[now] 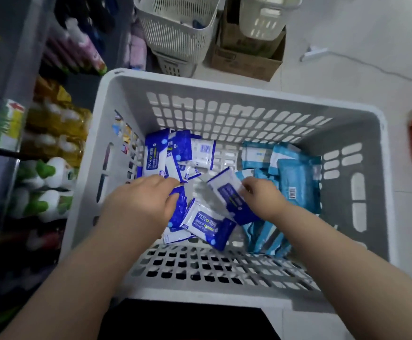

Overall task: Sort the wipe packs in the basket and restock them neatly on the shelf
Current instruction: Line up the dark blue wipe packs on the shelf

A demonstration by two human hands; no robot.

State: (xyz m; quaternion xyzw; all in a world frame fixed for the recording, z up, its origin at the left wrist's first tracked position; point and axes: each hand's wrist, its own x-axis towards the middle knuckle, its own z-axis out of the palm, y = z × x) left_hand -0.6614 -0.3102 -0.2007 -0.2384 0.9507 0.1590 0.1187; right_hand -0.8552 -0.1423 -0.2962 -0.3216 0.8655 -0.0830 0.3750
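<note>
Head view: white basket [200,82] on pale tiled floor [347,69] beside stocked shelf [16,52]

A: Item one, legible print?
B: Blue-and-white wipe pack [154,158], ten o'clock in the basket [224,87]: "75%" in large white numerals.
A: Item two?
B: Flat blue-and-white pack [203,220], six o'clock: "75%", with "Alcohol Wipes" faint beneath it.
A: Codes?
B: Barcode on a white pack back [204,149], twelve o'clock, and a barcode on a teal pack [295,190], three o'clock. Digits unreadable. All other print too blurred.

bare forearms, bare left hand [146,200] and right hand [261,196].
</note>
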